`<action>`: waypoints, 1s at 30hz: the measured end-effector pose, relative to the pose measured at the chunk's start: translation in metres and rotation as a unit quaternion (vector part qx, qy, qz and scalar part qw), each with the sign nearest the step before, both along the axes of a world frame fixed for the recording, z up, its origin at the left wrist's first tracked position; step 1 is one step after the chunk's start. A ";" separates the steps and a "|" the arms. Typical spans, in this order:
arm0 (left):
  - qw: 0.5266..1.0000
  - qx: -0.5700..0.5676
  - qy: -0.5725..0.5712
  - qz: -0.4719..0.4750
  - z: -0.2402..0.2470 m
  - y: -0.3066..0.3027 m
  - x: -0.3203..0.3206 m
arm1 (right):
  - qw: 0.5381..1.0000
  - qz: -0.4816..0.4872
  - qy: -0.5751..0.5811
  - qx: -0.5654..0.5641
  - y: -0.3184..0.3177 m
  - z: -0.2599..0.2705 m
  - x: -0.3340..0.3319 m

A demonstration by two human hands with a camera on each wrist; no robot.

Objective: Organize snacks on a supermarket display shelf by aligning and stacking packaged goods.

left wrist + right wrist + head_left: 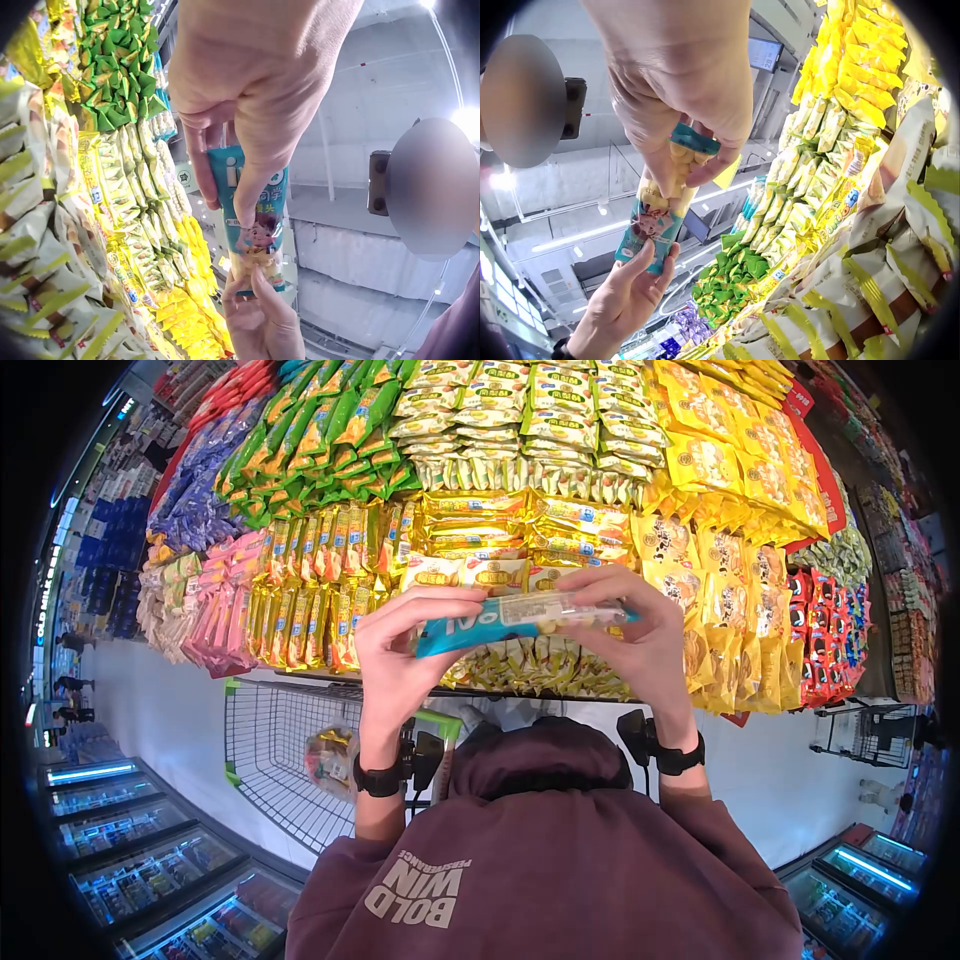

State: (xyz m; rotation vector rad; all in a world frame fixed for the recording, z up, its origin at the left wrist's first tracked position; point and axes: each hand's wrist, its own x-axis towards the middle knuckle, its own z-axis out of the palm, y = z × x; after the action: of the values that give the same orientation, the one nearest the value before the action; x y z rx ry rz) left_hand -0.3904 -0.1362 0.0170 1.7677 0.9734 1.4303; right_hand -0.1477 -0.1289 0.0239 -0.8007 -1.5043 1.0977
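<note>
A long teal packet with a clear section (520, 616) is held level between both hands in the head view. My left hand (410, 645) pinches its teal printed end; my right hand (640, 635) pinches the clear end. The left wrist view shows the packet's front (259, 236), with a cartoon figure and lettering, the left thumb lying across it. Pale round pieces show through the clear part of the packet (679, 169) in the right wrist view, where the right hand (682, 90) grips the top end.
Stacked snack packets in green (320, 440), white and green (560, 420), and yellow (710, 460) fill the display ahead. A wire shopping cart (285, 730) holding a bag (332, 758) stands at the lower left. Glass-topped freezers (180, 870) line the lower left edge; another cart (870, 735) is at right.
</note>
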 end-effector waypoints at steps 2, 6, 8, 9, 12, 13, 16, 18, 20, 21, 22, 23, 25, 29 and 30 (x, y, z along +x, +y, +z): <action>0.998 0.054 0.028 0.001 0.000 0.003 -0.003 | 0.998 0.003 -0.041 0.053 0.003 -0.004 0.004; 0.991 0.104 0.086 0.026 0.001 0.006 -0.008 | 0.989 0.006 -0.092 0.119 0.007 -0.007 0.006; 0.991 0.095 0.092 0.033 0.002 0.005 -0.007 | 0.989 -0.010 -0.084 0.119 0.007 -0.006 0.004; 0.991 0.090 0.094 0.036 0.002 0.005 -0.007 | 0.990 -0.019 -0.081 0.118 0.007 -0.006 0.003; 0.995 0.073 0.049 0.050 0.004 0.004 -0.002 | 0.993 -0.020 -0.052 0.101 0.007 -0.011 0.003; 0.995 0.078 0.045 0.053 0.003 0.004 -0.003 | 0.998 -0.034 0.002 0.049 0.007 -0.009 0.001; 0.993 0.086 0.041 0.068 0.003 0.003 -0.004 | 0.977 -0.022 0.167 -0.127 0.005 0.003 -0.005; 0.992 0.083 0.049 0.081 0.005 0.003 -0.003 | 0.948 0.026 0.221 -0.227 0.005 0.008 -0.001; 0.990 0.117 0.064 0.049 0.000 0.007 -0.003 | 0.953 0.026 0.161 -0.255 0.004 0.004 -0.001; 0.988 0.134 0.071 0.032 -0.001 0.008 -0.003 | 0.963 0.013 0.103 -0.249 0.003 0.002 -0.002; 0.994 0.092 -0.006 0.059 -0.001 0.007 0.004 | 0.968 0.003 0.092 -0.232 0.003 0.002 -0.004; 0.992 0.050 -0.083 0.085 0.000 0.004 0.016 | 0.974 -0.007 0.081 -0.214 0.004 0.002 -0.007; 0.982 -0.033 -0.166 0.083 0.002 0.003 0.017 | 0.978 -0.026 0.073 -0.194 0.005 0.001 -0.008; 0.923 -0.229 -0.306 0.034 0.008 0.000 0.018 | 0.980 -0.060 0.045 -0.186 0.009 0.001 -0.006; 0.917 -0.244 -0.315 0.033 0.007 -0.001 0.020 | 0.980 -0.066 0.027 -0.183 0.009 0.003 -0.006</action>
State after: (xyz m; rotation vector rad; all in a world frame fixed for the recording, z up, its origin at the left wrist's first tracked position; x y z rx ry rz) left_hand -0.3699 -0.1376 0.0244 0.8337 0.9257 1.4901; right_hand -0.1533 -0.1203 0.0265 -1.0981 -1.1991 1.3040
